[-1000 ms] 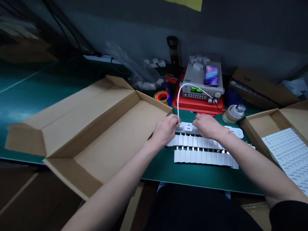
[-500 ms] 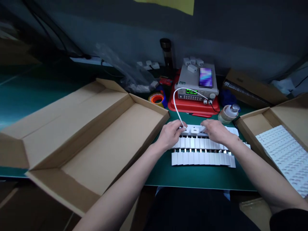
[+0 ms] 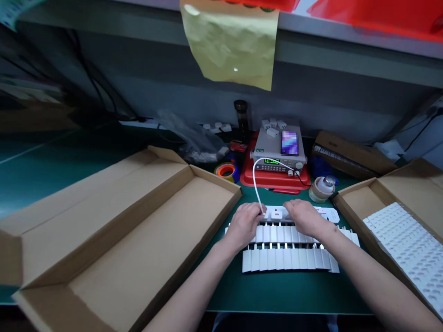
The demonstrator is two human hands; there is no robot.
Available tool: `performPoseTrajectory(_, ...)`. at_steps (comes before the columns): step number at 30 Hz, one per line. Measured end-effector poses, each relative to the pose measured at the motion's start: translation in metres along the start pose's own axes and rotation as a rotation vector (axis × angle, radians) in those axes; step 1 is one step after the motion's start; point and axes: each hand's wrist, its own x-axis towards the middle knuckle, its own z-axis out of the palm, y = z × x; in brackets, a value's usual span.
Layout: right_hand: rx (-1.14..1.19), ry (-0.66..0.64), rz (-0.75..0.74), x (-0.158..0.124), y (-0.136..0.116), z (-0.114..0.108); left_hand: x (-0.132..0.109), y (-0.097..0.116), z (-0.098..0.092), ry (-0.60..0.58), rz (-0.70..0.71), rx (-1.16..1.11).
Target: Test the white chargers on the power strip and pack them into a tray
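My left hand (image 3: 245, 221) pinches the plug end of a white cable (image 3: 255, 182) at the left part of a white power strip (image 3: 324, 214). A white charger (image 3: 276, 215) sits in the strip between my hands. Over the strip's middle, my right hand (image 3: 302, 216) has its fingers closed and pointing down; what they grip is hidden beneath them. In front of the strip lie two rows of white chargers, a back row (image 3: 273, 233) and a front row (image 3: 287, 260), prongs facing away from me. My right forearm crosses above their right part.
An open cardboard box (image 3: 145, 240) stands at left; another (image 3: 356, 196) at right holds a white tray (image 3: 401, 235). Behind the strip, a meter (image 3: 277, 161) with a phone (image 3: 290, 143) rests on a red lid (image 3: 247, 177). A bottle (image 3: 325, 184) and tape rolls (image 3: 226, 171) flank it.
The camera view has tilted up, so the table appears lower and the shelf above shows. Both hands stay at the strip; the white piece seen under my right fingers is now hidden.
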Motion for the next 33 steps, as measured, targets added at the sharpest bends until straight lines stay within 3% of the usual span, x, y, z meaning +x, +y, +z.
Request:
performPoseTrajectory(10,0.036,0.018,-0.003,0.000,-0.004,0.017,-0.002,-0.001,0.002,0.031,-0.073,-0.064)
performPoseTrajectory(14,0.119,0.006,-0.015,0.002,-0.011,0.006,-0.003,-0.001,0.004,0.028,-0.084,-0.053)
performPoseTrajectory(20,0.379,0.301,-0.074,0.033,-0.036,-0.011,-0.010,-0.006,0.004,0.097,-0.143,-0.046)
performPoseTrajectory(25,0.305,0.209,-0.121,0.057,-0.050,-0.012,-0.016,-0.016,-0.005,0.037,-0.141,0.046)
performPoseTrajectory(29,0.297,0.185,-0.123,0.053,-0.044,-0.014,-0.016,-0.024,-0.013,-0.027,-0.151,0.110)
performPoseTrajectory(33,0.288,0.179,-0.135,0.049,-0.040,-0.011,-0.012,-0.023,-0.029,0.000,-0.130,-0.010)
